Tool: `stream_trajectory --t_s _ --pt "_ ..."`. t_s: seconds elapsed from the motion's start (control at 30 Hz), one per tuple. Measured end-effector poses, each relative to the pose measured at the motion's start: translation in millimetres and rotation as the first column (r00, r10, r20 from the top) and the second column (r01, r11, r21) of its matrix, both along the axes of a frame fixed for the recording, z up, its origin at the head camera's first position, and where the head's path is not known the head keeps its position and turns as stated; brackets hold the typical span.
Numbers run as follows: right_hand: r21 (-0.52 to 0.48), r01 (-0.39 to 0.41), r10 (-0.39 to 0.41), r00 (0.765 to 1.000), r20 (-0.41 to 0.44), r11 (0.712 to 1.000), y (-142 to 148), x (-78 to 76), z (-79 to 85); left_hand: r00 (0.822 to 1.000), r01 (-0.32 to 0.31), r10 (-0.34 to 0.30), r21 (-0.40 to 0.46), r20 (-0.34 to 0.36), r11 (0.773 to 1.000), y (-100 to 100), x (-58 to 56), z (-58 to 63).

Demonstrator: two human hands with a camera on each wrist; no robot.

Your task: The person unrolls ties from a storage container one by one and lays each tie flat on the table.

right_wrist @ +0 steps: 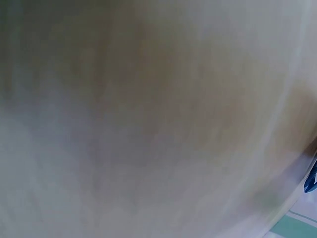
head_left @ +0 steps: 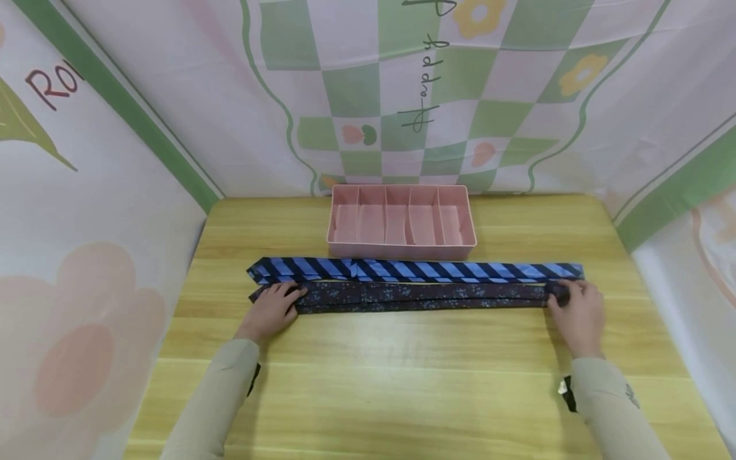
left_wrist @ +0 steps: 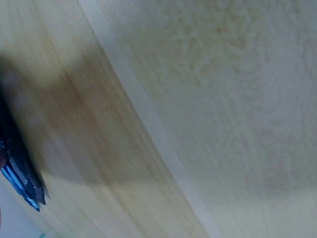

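A dark necktie with small blue flowers (head_left: 414, 296) lies folded lengthwise across the table. Along its far side lies a blue-and-navy striped necktie (head_left: 437, 270). My left hand (head_left: 268, 311) holds the dark tie near its left, pointed end; fingers and thumb partly cover it. At the other end, my right hand (head_left: 579, 317) pinches the folded dark tie between thumb and fingers. The left wrist view catches the dark tie (left_wrist: 19, 153) and a sliver of the blue one (left_wrist: 21, 187) at its edge. Only a small blue tip (right_wrist: 310, 182) shows in the right wrist view.
A pink organizer box (head_left: 402, 250) with several compartments stands behind the ties at the table's back edge. The light wooden table (head_left: 397, 383) meets printed fabric walls (head_left: 351, 83) at the back and sides.
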State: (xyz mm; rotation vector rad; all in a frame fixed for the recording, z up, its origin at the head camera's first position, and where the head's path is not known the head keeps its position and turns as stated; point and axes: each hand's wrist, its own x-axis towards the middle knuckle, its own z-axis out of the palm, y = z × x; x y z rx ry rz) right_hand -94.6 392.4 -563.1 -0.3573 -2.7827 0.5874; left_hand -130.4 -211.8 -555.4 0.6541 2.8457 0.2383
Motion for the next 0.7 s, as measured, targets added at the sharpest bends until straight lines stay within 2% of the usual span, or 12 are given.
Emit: stream_trajectory --t_s 0.17,0.37,0.57,0.7 --pt "0.006 0.011 -0.011 1.0 -0.026 1.0 0.4 0.5 0.4 1.0 -0.001 0.001 0.002 -0.004 1.0 0.4 -0.1 0.5" --pt "0.024 -0.011 0.013 0.997 -0.071 1.0 0.1 1.7 -0.3 1.0 -0.006 0.006 -0.003 0.002 1.0 0.6 -0.3 0.4" --pt "0.026 -0.021 0.023 0.998 -0.066 0.999 0.6 1.3 0.7 1.0 -0.007 0.007 0.001 0.005 1.0 1.1 0.2 0.8" --pt "0.016 0.012 -0.012 0.999 -0.03 1.0 3.2 1.4 0.8 1.0 -0.007 0.007 0.003 0.0 1.0 0.8 0.3 0.3"
